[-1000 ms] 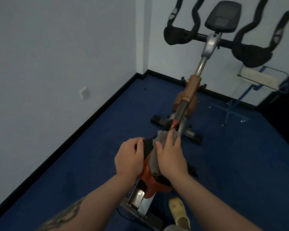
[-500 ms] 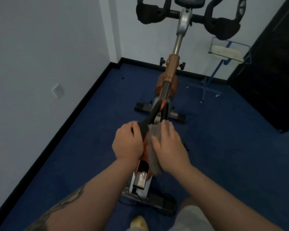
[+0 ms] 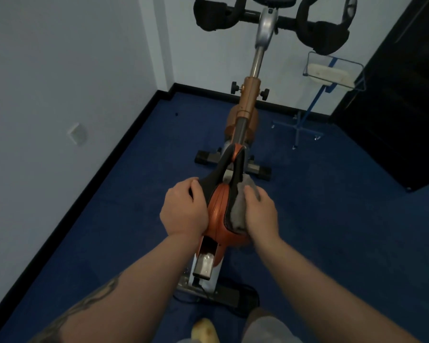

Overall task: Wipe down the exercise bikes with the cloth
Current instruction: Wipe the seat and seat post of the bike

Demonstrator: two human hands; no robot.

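Note:
An exercise bike point(image 3: 249, 100) with an orange frame stands in front of me, its black handlebars point(image 3: 317, 33) at the top. Its orange and black saddle point(image 3: 221, 206) is right below me. My left hand point(image 3: 183, 209) grips the saddle's left edge. My right hand point(image 3: 259, 214) presses a grey cloth point(image 3: 238, 214) against the saddle's right side, with its fingers curled over the cloth. Most of the cloth is hidden under that hand.
White walls point(image 3: 60, 95) with a black skirting meet in the corner to the left of the bike. A blue wire stand point(image 3: 332, 78) holding a pale pad stands at the right, and a black cabinet point(image 3: 394, 107) beyond it. The floor is blue carpet point(image 3: 332, 231).
My right hand has slid the cloth from the saddle's top down onto its right side. The view has tilted down and moved in closer. My left hand keeps its hold.

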